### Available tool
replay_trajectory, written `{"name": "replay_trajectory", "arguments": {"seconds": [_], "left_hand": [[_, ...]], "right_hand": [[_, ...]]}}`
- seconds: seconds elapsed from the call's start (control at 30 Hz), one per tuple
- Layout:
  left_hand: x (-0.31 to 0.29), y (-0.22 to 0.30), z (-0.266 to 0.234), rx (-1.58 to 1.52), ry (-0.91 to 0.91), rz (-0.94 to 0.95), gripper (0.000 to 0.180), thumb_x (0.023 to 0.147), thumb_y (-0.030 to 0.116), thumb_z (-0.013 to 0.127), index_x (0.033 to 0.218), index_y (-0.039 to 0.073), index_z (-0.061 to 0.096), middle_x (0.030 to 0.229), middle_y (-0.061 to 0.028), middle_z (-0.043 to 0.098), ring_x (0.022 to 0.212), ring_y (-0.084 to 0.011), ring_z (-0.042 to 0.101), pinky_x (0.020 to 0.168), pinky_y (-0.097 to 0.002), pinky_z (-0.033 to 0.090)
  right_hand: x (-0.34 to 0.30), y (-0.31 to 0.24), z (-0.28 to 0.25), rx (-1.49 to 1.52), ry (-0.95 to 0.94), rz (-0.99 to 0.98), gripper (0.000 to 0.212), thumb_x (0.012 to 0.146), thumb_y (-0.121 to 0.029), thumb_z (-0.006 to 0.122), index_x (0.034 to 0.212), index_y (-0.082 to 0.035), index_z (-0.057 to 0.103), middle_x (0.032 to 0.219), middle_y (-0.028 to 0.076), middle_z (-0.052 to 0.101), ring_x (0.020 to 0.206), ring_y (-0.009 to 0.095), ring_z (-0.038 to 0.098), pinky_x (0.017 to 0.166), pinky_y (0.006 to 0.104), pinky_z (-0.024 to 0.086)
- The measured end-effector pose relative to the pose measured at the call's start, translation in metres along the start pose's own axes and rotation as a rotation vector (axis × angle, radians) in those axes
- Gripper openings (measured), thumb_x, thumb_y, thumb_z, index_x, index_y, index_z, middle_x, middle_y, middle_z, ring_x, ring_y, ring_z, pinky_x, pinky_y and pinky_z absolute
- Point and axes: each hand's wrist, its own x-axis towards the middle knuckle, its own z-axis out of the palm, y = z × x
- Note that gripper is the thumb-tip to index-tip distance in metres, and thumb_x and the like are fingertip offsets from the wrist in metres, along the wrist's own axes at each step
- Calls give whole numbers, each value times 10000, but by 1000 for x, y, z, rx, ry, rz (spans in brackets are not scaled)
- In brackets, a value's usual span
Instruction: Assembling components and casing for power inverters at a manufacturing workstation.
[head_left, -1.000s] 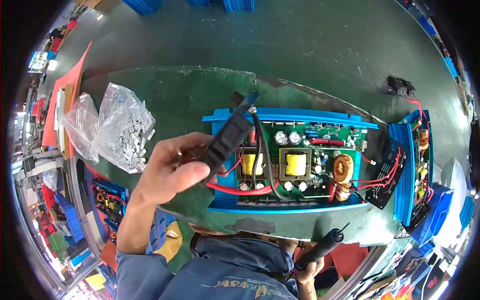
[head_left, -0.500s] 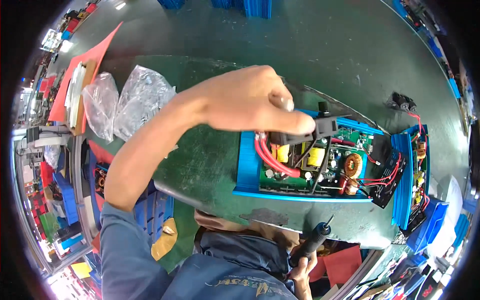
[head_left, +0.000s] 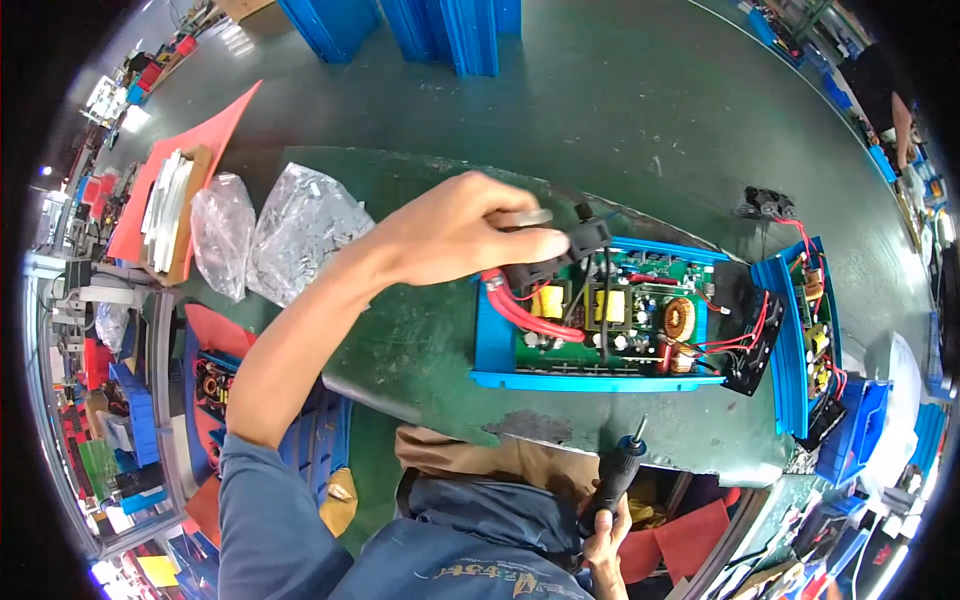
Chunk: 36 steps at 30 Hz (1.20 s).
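Observation:
My left hand (head_left: 455, 235) reaches over the left end of an open blue metal case (head_left: 600, 382) and grips a black end panel (head_left: 590, 238). Thick red cables (head_left: 530, 318) run from beneath that hand into the case. A shiny greyish bit shows between its fingers, too small to name. Inside the case lies a green circuit board (head_left: 640, 350) with yellow transformers (head_left: 607, 306) and a copper-wound coil (head_left: 679, 319). Another black panel (head_left: 745, 340) hangs by red wires at the right end. Low by the table's front edge, my right hand (head_left: 607, 535) is wrapped round a black electric screwdriver (head_left: 620, 470), bit pointing up.
A second blue case (head_left: 790, 350) stands at the right, its black part (head_left: 765, 203) lying behind on wires. Clear plastic bags (head_left: 305, 235) and a red folder (head_left: 180, 165) are at the left. Blue metal profiles (head_left: 440, 30) stand at the back; a blue bin (head_left: 855, 430) is far right.
The whole view has shifted slightly. The black panel in my left hand has turned and sits more upright over the case end. My right hand still holds the screwdriver low.

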Motion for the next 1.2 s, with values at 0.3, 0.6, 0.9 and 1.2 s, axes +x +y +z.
{"name": "replay_trajectory", "arguments": {"seconds": [0.3,0.6,0.9,1.2], "left_hand": [[35,29,-6,169,-136,246,435,845,399,793,1038,11,762,856,-93,742,791,-149,665,719,-327,525],[-91,-35,16,236,682,-247,238,956,264,721,1039,42,747,927,-48,753,764,-68,644,583,-268,434],[-120,-92,36,427,912,-72,233,925,164,700,1118,35,677,1082,-201,672,1017,-389,654,857,-443,532],[-135,-142,-13,603,809,-238,231,928,203,721,1072,23,730,924,-162,745,805,-269,715,745,-374,538]], "right_hand": [[3,8,9,63,-23,-81,687,981,-547,575,1274,73,558,792,55,606,683,114,559,617,254,429],[7,11,5,-6,-29,-113,665,988,-545,546,1255,63,564,753,44,580,633,112,508,593,257,382],[9,-16,8,-104,-124,-39,679,978,-572,535,1232,56,571,774,50,601,669,116,527,614,264,393],[3,-31,17,-72,-124,77,525,956,-478,591,1168,2,596,849,35,632,748,121,547,674,280,450]]}}
